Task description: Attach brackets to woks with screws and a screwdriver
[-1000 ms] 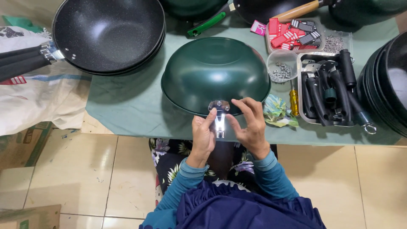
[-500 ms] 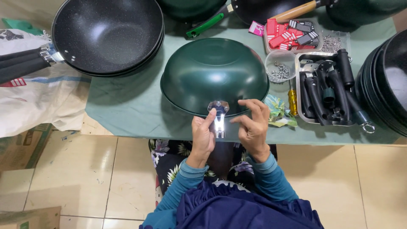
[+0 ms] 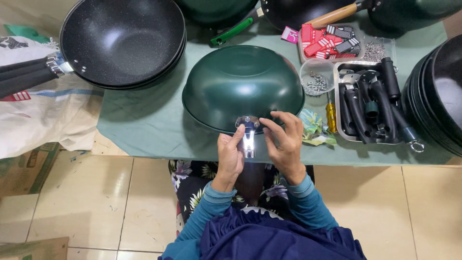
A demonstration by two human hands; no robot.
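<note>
At the near edge of the surface (image 3: 144,125), covered with green cloth, lay a dark green wok (image 3: 243,84), turned upside down, rim hanging slightly over the edge. Fixed at its near rim, a shiny metal handle bracket (image 3: 248,137), pointing toward the person. Left hand (image 3: 230,156) on the left side of the bracket, fingers (image 3: 237,139) closed around it, thumb along the metal. Right hand (image 3: 285,144) on the right side, fingers curled, fingertips touching the top of the bracket near the rim of the wok; impossible to tell whether anything small was pinched between them.

Just right of the right hand, a crumpled patterned cloth (image 3: 315,130) and a yellow-handled screwdriver (image 3: 331,115). Behind these, a small clear bowl of screws (image 3: 316,79). Further right, a metal tray of black handles (image 3: 373,101). Behind the tray, a shallow box with red and black cards (image 3: 327,41). At the far left, a stack of black speckled woks (image 3: 122,41) with black handles sticking out over a white sack (image 3: 43,110). At the right edge, another stack of black pans (image 3: 440,91).
</note>
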